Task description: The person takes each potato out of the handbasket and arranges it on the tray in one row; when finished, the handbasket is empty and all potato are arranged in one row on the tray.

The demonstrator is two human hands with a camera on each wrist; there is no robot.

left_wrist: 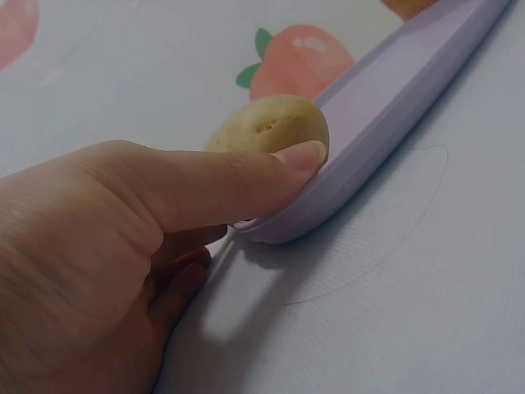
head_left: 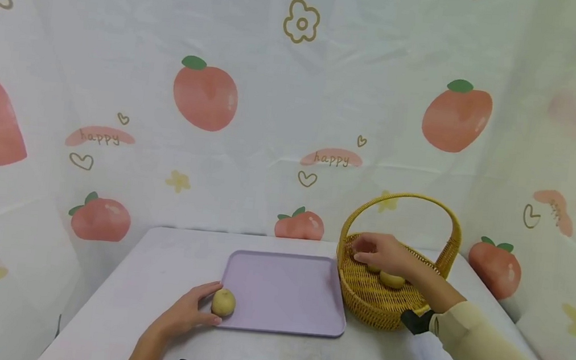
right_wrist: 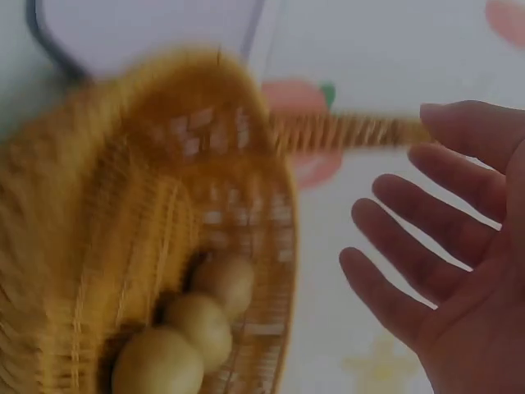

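Observation:
My left hand (head_left: 185,309) holds a pale yellow potato (head_left: 223,302) between thumb and fingers at the near left corner of a shallow lilac tray (head_left: 283,294). The left wrist view shows the thumb lying along the potato (left_wrist: 275,119), with the tray's rim (left_wrist: 361,176) just beneath. Over a wicker basket (head_left: 374,310) at the right, my right hand (head_left: 384,253) hangs with fingers loosely bent and nothing in them. Its fingers spread apart near the basket's handle in the right wrist view. Three potatoes (right_wrist: 199,328) lie in a row inside the basket.
The basket's tall arched handle (head_left: 405,195) rises above the right hand. Tray and basket stand side by side on a white-covered table (head_left: 173,256). A white curtain (head_left: 256,188) printed with peaches and flowers encloses the back and sides.

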